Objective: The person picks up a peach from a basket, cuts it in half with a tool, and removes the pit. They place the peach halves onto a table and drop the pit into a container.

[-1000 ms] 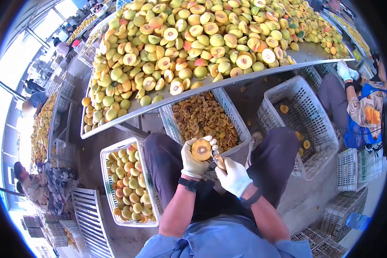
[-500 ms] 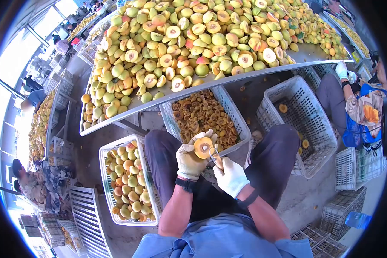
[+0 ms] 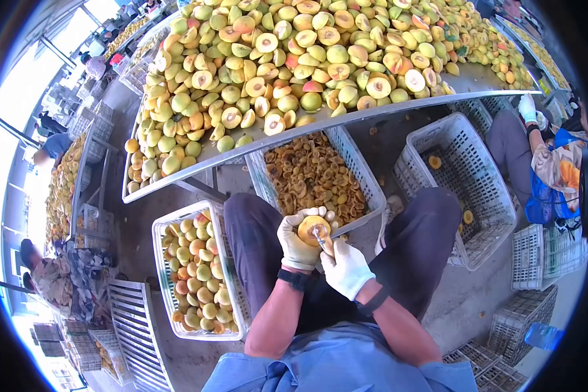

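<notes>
At ctr, gloved L hand cups a peach half, cut face up; gloved R hand grips a pitting tool, metal tip at the fruit's middle. Ahead, desk heaped w/ halved peaches; below its edge, crate of brownish fruit pieces.

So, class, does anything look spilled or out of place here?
Slightly: a few small scraps appear on the floor beneath the table, odd because fruit elsewhere lies in crates or on the table; they're too small to identify. Nothing seems amiss where the left hand holds a halved fruit.
</notes>
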The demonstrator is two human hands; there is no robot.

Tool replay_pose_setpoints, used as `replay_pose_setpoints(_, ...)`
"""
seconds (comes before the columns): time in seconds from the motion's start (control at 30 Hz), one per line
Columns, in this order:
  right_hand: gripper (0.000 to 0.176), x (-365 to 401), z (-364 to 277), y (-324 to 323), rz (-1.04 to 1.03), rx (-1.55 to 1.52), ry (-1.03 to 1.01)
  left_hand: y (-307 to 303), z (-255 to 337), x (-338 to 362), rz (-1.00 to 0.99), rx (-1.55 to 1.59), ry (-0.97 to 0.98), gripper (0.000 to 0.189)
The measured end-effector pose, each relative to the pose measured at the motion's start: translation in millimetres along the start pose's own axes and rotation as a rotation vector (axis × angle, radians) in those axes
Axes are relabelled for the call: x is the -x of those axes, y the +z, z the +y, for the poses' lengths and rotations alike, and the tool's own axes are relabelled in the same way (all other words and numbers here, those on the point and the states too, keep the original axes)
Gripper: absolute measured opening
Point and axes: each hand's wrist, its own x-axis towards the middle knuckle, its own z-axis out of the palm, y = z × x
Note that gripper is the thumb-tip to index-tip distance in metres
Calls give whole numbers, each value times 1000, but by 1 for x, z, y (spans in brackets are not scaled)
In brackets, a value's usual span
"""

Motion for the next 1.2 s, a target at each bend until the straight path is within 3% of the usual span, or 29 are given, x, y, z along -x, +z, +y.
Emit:
replay_pose_setpoints(0.43, 18, -1, 3, 10, 12, 79, -3, -1, -11, -5, -40, 165, 116, 25)
replay_pose_setpoints(0.63, 19, -2, 0, 14, 37, 43, 17, 2, -8, -5, -57, 42, 181, 24)
replay_pose_setpoints(1.03, 21, -12, 2, -6, -244, 52, 98, -5, -7, -7, -111, 118, 90, 21)
replay_pose_setpoints(1.2, 24, -15, 11, -9, -347, 130, 129, -7, 2, -12, -47, 62, -176, 20)
